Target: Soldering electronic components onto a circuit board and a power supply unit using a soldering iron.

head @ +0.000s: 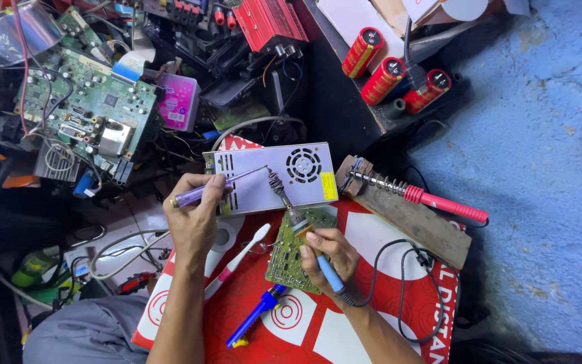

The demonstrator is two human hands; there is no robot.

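My left hand (195,214) grips a purple-handled screwdriver (218,185), its thin shaft reaching right over a perforated grey metal power-supply box (308,175). My right hand (328,259) holds a blue-handled soldering iron (304,232), its coiled metal end pointing up-left above the box's front edge. The right fingers also rest on a small green circuit board (291,259) lying on a red and white printed sheet (291,323).
A pink-handled soldering iron (415,194) lies in a spring stand on a wooden block. A white and pink toothbrush (237,258), a blue tool (254,317), a large green circuit board (85,108), red capacitors (392,71), cables and electronic parts surround the sheet. A blue floor lies at right.
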